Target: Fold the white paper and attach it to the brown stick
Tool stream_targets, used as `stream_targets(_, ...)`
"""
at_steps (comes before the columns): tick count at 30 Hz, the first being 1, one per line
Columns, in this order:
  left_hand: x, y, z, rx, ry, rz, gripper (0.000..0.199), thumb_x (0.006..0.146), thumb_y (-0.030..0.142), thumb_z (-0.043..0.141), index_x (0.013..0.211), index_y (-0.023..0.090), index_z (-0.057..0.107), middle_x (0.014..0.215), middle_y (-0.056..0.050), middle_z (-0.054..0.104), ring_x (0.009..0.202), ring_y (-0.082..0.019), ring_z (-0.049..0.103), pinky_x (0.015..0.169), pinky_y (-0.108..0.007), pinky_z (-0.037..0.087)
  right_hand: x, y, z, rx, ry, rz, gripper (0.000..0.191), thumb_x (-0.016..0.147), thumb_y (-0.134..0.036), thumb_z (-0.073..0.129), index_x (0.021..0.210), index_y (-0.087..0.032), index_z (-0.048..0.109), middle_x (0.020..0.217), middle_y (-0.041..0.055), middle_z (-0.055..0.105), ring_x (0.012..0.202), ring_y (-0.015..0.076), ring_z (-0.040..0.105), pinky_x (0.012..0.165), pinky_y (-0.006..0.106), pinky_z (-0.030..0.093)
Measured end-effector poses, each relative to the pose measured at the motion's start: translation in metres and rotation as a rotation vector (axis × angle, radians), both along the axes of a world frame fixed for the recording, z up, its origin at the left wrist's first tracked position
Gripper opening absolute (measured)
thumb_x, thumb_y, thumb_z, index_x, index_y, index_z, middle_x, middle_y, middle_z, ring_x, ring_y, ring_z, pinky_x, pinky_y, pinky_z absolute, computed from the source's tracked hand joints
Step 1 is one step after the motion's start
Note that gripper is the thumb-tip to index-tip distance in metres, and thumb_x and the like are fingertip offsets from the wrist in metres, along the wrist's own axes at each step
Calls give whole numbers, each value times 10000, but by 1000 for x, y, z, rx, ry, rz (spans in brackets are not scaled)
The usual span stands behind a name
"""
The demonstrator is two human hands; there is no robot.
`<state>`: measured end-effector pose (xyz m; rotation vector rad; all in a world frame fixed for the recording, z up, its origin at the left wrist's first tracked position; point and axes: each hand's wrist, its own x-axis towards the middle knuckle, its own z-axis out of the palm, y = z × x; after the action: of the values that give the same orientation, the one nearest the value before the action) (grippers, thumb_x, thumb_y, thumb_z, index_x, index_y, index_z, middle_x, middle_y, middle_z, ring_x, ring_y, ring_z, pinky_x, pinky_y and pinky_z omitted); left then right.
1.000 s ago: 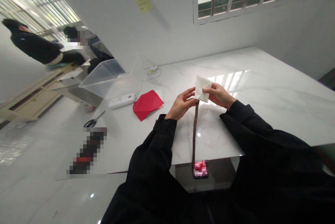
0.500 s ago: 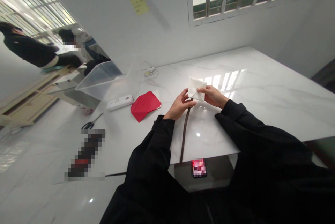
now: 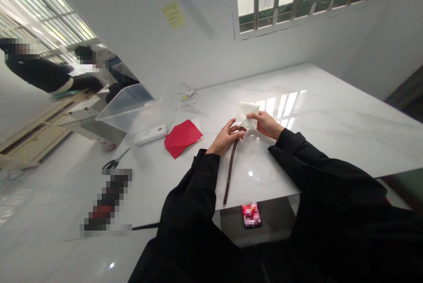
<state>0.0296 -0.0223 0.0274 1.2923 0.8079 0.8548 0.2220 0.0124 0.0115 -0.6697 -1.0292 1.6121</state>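
My right hand (image 3: 268,125) pinches a folded white sheet (image 3: 245,109), paper or cloth, at its right edge, thumb on the near face. Just below and left of it, my left hand (image 3: 225,138) has its fingers closed around the upper end of a thin brown stick (image 3: 230,170). The stick slants down toward the table's front edge. Its top end meets the lower edge of the white sheet; whether the two are joined I cannot tell.
Red sheets (image 3: 183,138) lie to the left, beside a white device (image 3: 151,135). Scissors (image 3: 114,161) are farther left, near a clear plastic bin (image 3: 127,104). A phone (image 3: 251,215) lies below the table edge. A person (image 3: 36,67) sits in the background.
The lower end of the stick has swung slightly left. My right fingers have shifted a little on the white sheet. The whole view has tilted slightly.
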Motion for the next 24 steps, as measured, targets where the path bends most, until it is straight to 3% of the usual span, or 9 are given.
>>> stream_targets(8, 0, -2, 3, 5, 25, -16, 581, 736, 340, 801, 1221, 150, 543, 1078, -88, 677, 742, -107, 601, 694, -261, 434, 1, -1, 2, 19, -11, -18, 299, 653, -370, 845, 846, -188, 708, 844, 56, 752, 923, 266, 702, 813, 364, 565)
stream_targets(15, 0, 0, 1, 14, 24, -32, 479, 749, 358, 796, 1134, 160, 591, 1021, -63, 671, 750, -110, 601, 685, -254, 435, 2, -2, 6, -5, 29, -39, 255, 653, -335, 844, 814, -193, 707, 867, 41, 755, 899, 242, 700, 834, 350, 559)
stream_targets(24, -1, 0, 3, -3, 59, -71, 439, 794, 402, 759, 1134, 136, 680, 816, -22, 632, 669, -96, 556, 686, -266, 425, 3, -3, 9, -29, 48, -79, 254, 665, -313, 847, 844, -187, 718, 871, 41, 762, 846, 227, 695, 842, 351, 563)
